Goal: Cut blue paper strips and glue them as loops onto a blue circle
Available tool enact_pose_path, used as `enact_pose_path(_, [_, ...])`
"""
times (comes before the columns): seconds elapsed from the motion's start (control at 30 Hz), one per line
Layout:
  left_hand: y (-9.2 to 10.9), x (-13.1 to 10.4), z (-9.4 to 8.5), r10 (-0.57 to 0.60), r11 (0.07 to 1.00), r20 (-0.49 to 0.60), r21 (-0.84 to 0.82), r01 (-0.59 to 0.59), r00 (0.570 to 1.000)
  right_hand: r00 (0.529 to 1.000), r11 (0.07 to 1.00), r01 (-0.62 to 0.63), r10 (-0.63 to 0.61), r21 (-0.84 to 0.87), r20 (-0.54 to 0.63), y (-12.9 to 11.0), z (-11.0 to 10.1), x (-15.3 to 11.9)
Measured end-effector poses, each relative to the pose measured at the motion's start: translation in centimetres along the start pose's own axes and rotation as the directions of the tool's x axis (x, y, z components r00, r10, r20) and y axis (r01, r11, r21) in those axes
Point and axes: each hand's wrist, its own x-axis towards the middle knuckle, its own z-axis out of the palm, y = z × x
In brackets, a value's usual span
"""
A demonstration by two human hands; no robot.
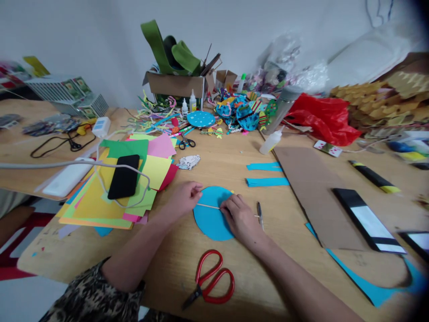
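Observation:
A blue paper circle [213, 226] lies flat on the wooden table. Across its upper part runs a thin pale stick [208, 206]. My left hand [183, 198] is at the circle's left edge, fingers curled around the stick's left end. On the right side of the circle, my right hand [241, 217] is closed on the stick, and its right end shows beyond the hand. Close to my right hand lies a dark pen [260, 213]. Red-handled scissors [209, 281] rest below the circle, towards me.
Coloured paper sheets [117, 205] with a black phone [124, 176] are at left. Brown cardboard [311, 192] lies right, beside blue strips [267, 182]. A glue bottle [271, 142] and small scissors [187, 143] are farther back. Behind stands a cardboard box [176, 84].

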Motion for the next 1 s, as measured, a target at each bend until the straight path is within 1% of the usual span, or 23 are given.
enact_pose_path(0.1, [1.1, 2.0, 0.6, -0.007, 0.999, 0.012, 0.052, 0.007, 1.000, 1.000, 0.999, 0.022, -0.022, -0.034, -0.010, 0.2, 0.3, -0.1])
enact_pose_path(0.2, [2.1, 3.6, 1.4, -0.037, 0.993, 0.073, 0.114, 0.029, 0.997, 0.998, 0.995, 0.056, -0.056, -0.081, -0.002, 0.2, 0.2, -0.1])
enact_pose_path(0.27, [2.6, 4.2, 2.0, -0.010, 0.993, 0.094, 0.120, -0.001, 0.996, 0.996, 0.986, 0.088, -0.088, -0.144, 0.004, 0.1, -0.1, -0.2])
enact_pose_path(0.37, [2.6, 4.7, 2.4, 0.082, 0.985, 0.132, 0.138, -0.100, 0.988, 0.994, 0.965, 0.105, -0.103, -0.241, 0.023, 0.1, -1.1, -0.4])
enact_pose_path(0.43, [2.5, 4.8, 2.5, 0.131, 0.970, 0.175, 0.181, -0.163, 0.976, 0.996, 0.963, 0.087, -0.085, -0.255, 0.021, 0.2, -1.9, -0.6])
enact_pose_path(0.5, [2.4, 4.8, 2.4, 0.134, 0.956, 0.210, 0.231, -0.182, 0.969, 0.998, 0.970, 0.055, -0.058, -0.237, -0.003, 0.5, -2.7, -0.8])
enact_pose_path(0.6, [2.5, 4.3, 1.9, 0.087, 0.950, 0.208, 0.277, -0.144, 0.974, 0.998, 0.979, -0.003, -0.012, -0.205, -0.068, 1.1, -3.4, -0.9])
enact_pose_path(0.73, [2.1, 2.8, 1.0, 0.014, 0.951, 0.150, 0.302, -0.059, 0.989, 0.991, 0.990, -0.055, 0.038, -0.127, -0.130, 1.5, -3.4, -1.0])
enact_pose_path(0.9, [0.6, 0.0, 0.2, -0.065, 0.958, 0.080, 0.285, 0.039, 0.995, 0.980, 0.992, -0.128, 0.125, -0.010, -0.154, 1.4, -2.9, -1.1])
enact_pose_path(1.0, [0.6, -2.1, 0.3, -0.077, 0.966, 0.022, 0.249, 0.070, 0.997, 0.978, 0.985, -0.165, 0.171, 0.057, -0.123, 0.7, -2.7, -1.2])
